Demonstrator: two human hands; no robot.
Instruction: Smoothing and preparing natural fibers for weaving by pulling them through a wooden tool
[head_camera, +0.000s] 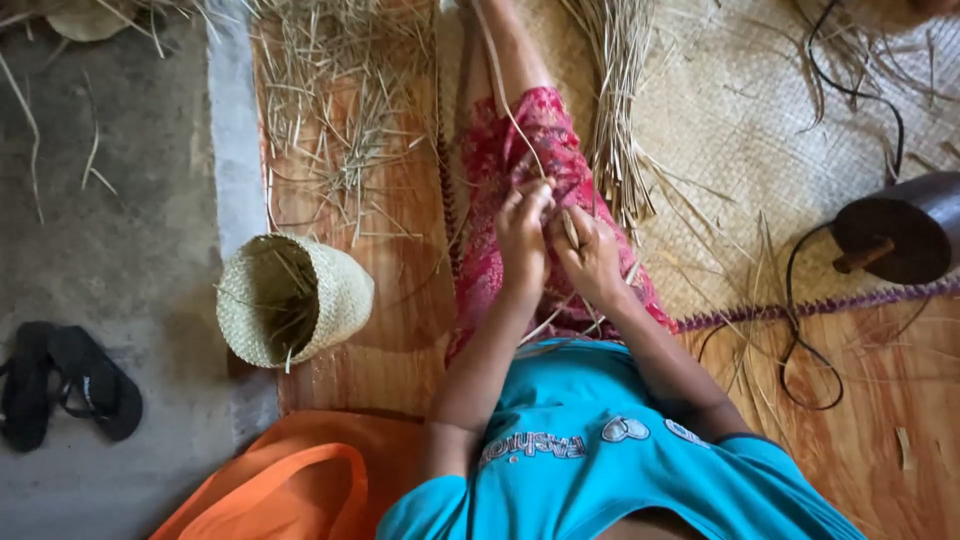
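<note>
I sit on a wooden floor with one leg stretched out under a red patterned cloth (520, 150). Over my lap my left hand (522, 228) and my right hand (590, 255) meet, both pinching thin dry straw strands (568, 228). One long strand (500, 85) runs from my fingers up along my leg. My turquoise shirt (610, 450) fills the bottom of the view.
A small woven straw basket (295, 298) lies on its side to the left. Loose straw (340, 110) is scattered above it; a straw bundle (620, 120) lies on a woven mat (760, 120). A dark round pot (900, 235) and black cord (800, 330) sit right. Black sandals (65, 385) and orange fabric (290, 480) lie lower left.
</note>
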